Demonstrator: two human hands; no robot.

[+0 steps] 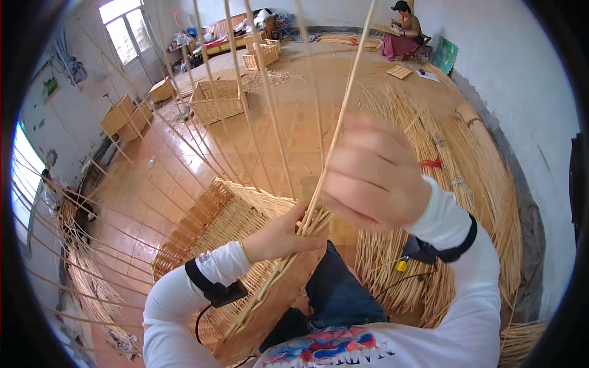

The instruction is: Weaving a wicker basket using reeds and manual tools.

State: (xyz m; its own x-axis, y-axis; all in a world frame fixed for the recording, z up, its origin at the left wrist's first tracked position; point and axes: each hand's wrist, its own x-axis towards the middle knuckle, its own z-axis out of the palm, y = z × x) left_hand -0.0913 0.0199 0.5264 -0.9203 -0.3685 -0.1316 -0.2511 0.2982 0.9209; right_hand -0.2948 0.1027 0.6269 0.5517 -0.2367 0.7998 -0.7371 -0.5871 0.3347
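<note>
A woven rectangular basket with long upright rods fanning from its rim lies at my lap. My left hand grips pale rods along the right rim, its thumb and fingers around them at the corner. Higher and to the right, my right hand is blurred, fingers curled beside a long pale rod rising from that corner; what its fingertips hold is unclear. My jeans show below.
Loose cane bundles line the right floor, more the left wall. Finished baskets stand on the tiled floor ahead. A seated person is at the back right; a bench with clutter runs along the back wall.
</note>
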